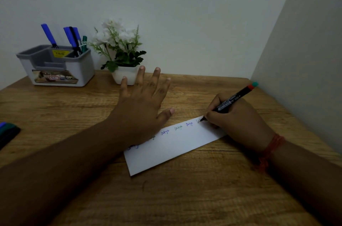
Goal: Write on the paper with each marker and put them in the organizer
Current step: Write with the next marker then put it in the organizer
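A white strip of paper (172, 150) lies slanted on the wooden table (185, 198), with several small written words along its upper edge. My right hand (238, 124) grips a black marker (231, 102), its tip touching the paper's far right end. The marker's back end shows red and a teal cap. My left hand (142, 105) lies flat with fingers spread, pressing the paper's left part. A grey and white organizer (57, 66) stands at the back left, holding several blue markers (71, 38) and a green one (84, 42).
A white pot of artificial white flowers (122, 55) stands right of the organizer, just beyond my left fingertips. More markers (8, 132) lie at the table's left edge. Walls close the back and the right side.
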`<state>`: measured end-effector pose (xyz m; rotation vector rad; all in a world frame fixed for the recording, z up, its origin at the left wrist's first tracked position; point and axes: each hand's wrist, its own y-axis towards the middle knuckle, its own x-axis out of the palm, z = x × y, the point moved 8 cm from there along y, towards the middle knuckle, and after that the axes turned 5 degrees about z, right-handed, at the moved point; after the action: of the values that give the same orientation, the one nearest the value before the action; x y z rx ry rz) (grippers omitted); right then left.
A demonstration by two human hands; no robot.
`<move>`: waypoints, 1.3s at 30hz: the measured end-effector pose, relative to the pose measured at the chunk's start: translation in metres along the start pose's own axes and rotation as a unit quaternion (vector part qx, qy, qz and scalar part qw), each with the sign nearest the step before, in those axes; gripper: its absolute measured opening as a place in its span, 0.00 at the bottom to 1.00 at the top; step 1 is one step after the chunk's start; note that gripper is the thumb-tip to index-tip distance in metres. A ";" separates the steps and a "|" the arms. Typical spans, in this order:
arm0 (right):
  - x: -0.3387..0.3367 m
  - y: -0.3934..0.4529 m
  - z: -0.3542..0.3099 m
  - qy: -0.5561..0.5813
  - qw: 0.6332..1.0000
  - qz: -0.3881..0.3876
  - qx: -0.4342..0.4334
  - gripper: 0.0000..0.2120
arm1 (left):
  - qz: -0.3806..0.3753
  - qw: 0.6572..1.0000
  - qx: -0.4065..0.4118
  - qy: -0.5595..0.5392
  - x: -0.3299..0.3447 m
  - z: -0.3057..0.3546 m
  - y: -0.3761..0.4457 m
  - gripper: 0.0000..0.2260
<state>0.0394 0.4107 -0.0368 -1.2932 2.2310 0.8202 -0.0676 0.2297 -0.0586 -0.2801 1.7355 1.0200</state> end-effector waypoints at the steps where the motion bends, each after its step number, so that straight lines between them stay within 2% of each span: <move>1: 0.000 0.001 0.000 -0.002 1.000 0.000 0.000 0.04 | -0.001 1.000 -0.001 -0.001 0.000 0.000 0.000 0.34; 30: -0.002 0.003 0.003 -0.005 1.000 0.019 0.005 0.03 | -0.015 1.000 -0.004 0.002 0.002 0.001 0.000 0.34; 36: -0.016 0.005 0.010 0.076 0.992 0.098 0.027 0.05 | -0.028 1.000 -0.004 -0.002 0.002 0.001 0.000 0.34; 39: -0.019 0.004 0.006 0.099 0.989 0.113 0.010 0.04 | -0.031 0.999 -0.007 -0.023 -0.001 0.000 0.001 0.35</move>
<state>0.0453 0.4284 -0.0280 -1.1721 2.5719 0.7745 -0.0677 0.2297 -0.0577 -0.3153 1.6684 0.9858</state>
